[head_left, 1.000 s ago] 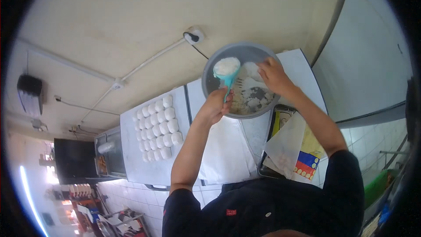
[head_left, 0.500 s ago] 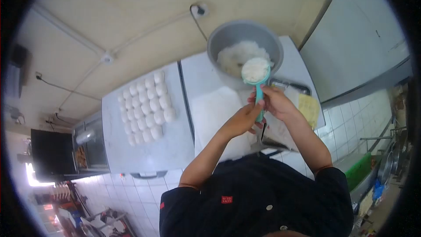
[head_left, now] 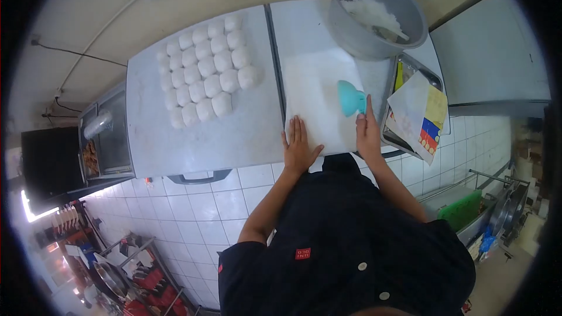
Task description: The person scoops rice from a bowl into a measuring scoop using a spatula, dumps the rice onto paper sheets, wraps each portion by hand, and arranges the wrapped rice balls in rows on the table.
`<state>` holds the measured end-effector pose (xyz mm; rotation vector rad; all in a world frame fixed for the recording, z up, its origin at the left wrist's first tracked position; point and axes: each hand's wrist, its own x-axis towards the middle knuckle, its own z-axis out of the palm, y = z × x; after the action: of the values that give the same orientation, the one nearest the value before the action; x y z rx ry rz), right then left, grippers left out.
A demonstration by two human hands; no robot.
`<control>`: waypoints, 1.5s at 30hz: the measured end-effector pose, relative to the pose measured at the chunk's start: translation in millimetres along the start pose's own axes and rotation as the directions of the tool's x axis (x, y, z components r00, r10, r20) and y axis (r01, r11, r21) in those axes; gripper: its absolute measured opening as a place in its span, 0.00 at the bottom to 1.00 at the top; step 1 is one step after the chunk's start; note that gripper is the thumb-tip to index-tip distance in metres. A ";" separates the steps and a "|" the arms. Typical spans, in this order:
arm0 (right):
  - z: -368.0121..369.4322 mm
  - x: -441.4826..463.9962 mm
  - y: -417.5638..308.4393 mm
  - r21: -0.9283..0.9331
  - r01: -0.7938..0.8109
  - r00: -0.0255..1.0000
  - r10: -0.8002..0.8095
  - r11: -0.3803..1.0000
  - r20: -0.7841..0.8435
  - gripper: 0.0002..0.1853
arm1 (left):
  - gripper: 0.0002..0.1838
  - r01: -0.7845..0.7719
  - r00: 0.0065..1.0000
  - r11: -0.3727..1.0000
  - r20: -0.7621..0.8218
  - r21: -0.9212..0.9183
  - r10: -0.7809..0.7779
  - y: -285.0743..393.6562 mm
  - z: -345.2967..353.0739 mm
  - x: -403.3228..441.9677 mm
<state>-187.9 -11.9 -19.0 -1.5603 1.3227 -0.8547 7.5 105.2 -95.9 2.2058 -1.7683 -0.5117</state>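
Observation:
My left hand (head_left: 300,147) lies flat with spread fingers on the near left edge of a stack of white sheets (head_left: 319,90). In my right hand (head_left: 368,134) is the handle of a turquoise scoop (head_left: 350,99), tipped over the sheets with its rounded underside showing. What the scoop holds is hidden. Behind it, at the back right, a grey tub (head_left: 374,41) contains white, crumbly stuff and what looks like a pale utensil.
Rows of white round pieces (head_left: 205,67) sit on the left tabletop (head_left: 246,134). Right of the sheets, a metal tray (head_left: 388,134) holds papers and packets. A dark gap (head_left: 274,52) divides the two tabletops. A refrigerator-like panel (head_left: 486,52) stands at the right.
My left hand has left the scoop and come down on the sheets. The right hand has carried the scoop from the tub to above the sheets and turned it over. The view has shifted.

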 end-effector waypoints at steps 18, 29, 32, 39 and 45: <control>13.2 29.0 -59.5 -0.542 0.364 0.823 -0.534 0.758 -0.195 0.38 | 0.55 -0.394 0.916 0.915 -0.039 0.089 0.399 -34.8 26.7 -18.4; -10.0 197.5 -39.3 -0.408 0.641 0.680 -0.727 0.650 -0.089 0.28 | 0.18 -0.581 0.790 0.812 -0.272 -0.047 0.550 -59.5 81.3 -15.9; 11.0 101.9 19.1 -0.224 0.665 0.730 -0.684 0.712 -0.006 0.25 | 0.08 -0.587 0.795 0.798 -0.281 -0.134 0.538 -47.7 35.7 -19.9; 11.1 -49.9 38.0 -0.568 0.685 0.729 -0.446 0.457 0.519 0.20 | 0.04 -0.561 0.733 0.823 -0.520 -0.094 0.440 -30.0 7.9 -6.4; -46.5 15.7 146.5 -0.553 0.676 0.736 -0.401 0.487 0.546 0.12 | 0.08 -0.375 0.843 0.895 -0.311 0.244 0.438 -53.0 50.4 20.6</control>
<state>-280.7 -40.9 -139.0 -2.7533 0.9040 -0.3325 36.4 97.4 -165.7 1.7839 -2.0456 0.1428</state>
